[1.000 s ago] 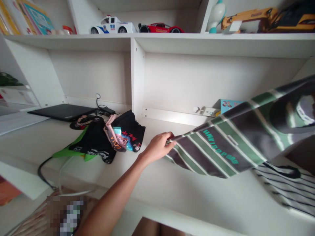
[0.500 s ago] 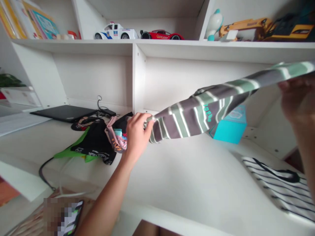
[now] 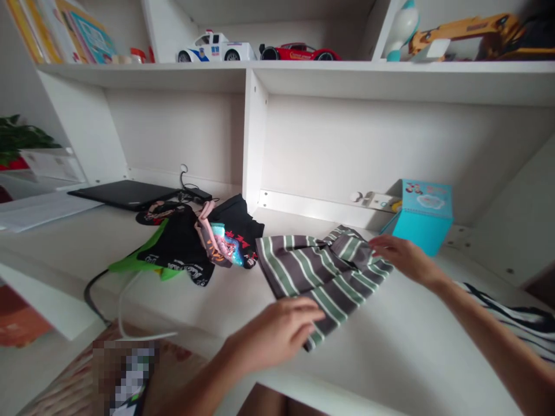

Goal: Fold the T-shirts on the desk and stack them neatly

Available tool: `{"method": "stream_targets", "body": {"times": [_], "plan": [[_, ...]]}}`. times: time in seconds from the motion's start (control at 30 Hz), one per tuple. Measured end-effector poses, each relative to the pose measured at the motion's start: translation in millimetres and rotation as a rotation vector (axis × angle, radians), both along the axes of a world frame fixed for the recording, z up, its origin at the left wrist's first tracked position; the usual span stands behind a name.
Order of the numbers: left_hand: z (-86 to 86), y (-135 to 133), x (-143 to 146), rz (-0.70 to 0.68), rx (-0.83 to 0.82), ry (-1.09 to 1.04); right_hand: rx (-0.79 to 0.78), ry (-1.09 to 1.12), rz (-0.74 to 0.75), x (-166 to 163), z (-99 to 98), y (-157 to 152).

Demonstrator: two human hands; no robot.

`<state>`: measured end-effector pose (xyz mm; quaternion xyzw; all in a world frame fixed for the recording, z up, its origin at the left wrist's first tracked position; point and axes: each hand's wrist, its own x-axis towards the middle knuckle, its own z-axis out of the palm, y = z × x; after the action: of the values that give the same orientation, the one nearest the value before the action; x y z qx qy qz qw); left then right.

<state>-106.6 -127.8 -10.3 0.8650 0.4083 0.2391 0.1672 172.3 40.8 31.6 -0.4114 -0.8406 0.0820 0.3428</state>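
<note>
A striped shirt (image 3: pixel 303 271) in green, grey-brown and white lies spread on the white desk, with folds near its collar end. My left hand (image 3: pixel 281 326) is over the shirt's near edge, fingers stretched out and loosely curved, gripping nothing visible. At the far right side of the shirt, my right hand (image 3: pixel 401 260) touches or hovers just above the fabric with its fingers extended; whether the fingertips press on it I cannot tell. Beyond my right forearm lies a black-and-white striped garment (image 3: pixel 511 312), partly hidden by that arm.
Left of the shirt is a heap of dark clothes (image 3: pixel 234 231) and a black-and-green garment (image 3: pixel 173 248). Behind them sits a closed black laptop (image 3: pixel 124 195). A turquoise box (image 3: pixel 427 219) stands at the back right. Toy cars (image 3: pixel 299 52) line the shelf above.
The striped shirt, earlier held stretched in the air between both hands, now lies on the desk. Both hands have come down, the right one moving inward, and their grip has loosened.
</note>
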Motion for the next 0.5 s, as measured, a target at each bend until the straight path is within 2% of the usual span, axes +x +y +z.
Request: {"method": "stream_targets", "body": {"times": [0.03, 0.1, 0.2, 0.27, 0.4, 0.5], "plan": [[0.9, 12.0, -9.1, 0.131, 0.017, 0.003, -0.061, -0.056, 0.079, -19.7, -6.7, -10.1], [-2.8, 37.4, -24.5, 0.294, 0.038, 0.069, -0.153, -0.187, 0.246, -58.2, -20.9, -33.2], [-17.7, 65.3, -38.2, 0.408, 0.016, 0.223, -0.168, -0.393, 0.432, -101.2, -38.9, -65.2], [-25.7, 71.0, -42.2, 0.431, 0.025, 0.29, -0.15, -0.489, 0.453, -114.9, -44.6, -79.1], [-22.1, 60.2, -44.0, 0.451, 0.101, 0.344, -0.18, -0.53, 0.342, -107.6, -40.7, -92.3], [-7.8, 46.7, -44.0, 0.476, 0.1, 0.363, -0.297, -0.512, 0.305, -70.7, -34.5, -101.6]]}}
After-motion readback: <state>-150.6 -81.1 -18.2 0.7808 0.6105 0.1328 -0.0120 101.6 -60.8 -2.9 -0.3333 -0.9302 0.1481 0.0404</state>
